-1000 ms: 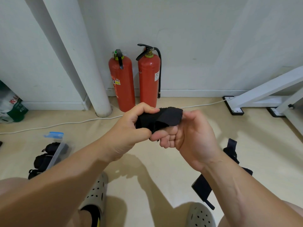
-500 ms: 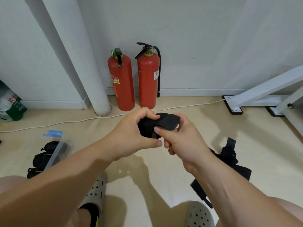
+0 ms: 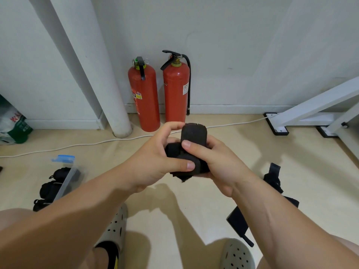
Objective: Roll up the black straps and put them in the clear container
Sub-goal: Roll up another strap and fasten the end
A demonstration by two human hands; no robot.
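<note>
Centre of view, above the beige floor (image 3: 174, 210): a partly rolled black fabric strap (image 3: 194, 134) was held between both hands, off the floor and well apart from the container.
Left hand (image 3: 153, 164): fingers were curled round the far side of the roll and the thumb pressed across its near face; it gripped the strap.
Right hand (image 3: 219, 166): fingers were curled under the roll; the thumb pinned the rounded end flap, which stood upright above the bundle.
Container: the clear plastic box with a blue clip (image 3: 67, 177) sat on the floor at lower left, partly hidden by the left forearm. Dark rolled straps (image 3: 49, 189) showed in it; the count could not be told.
Loose strap: a second black strap (image 3: 238, 220) lay unrolled on the floor at right, partly behind the right forearm.
Wall side: two red fire extinguishers (image 3: 144, 98) stood side by side against the wall, just beside a white round pipe (image 3: 116, 105).
Floor: a thin white cable (image 3: 77, 145) ran across it behind the hands.
Feet: grey perforated sandals (image 3: 114, 228) were at the bottom edge.
</note>
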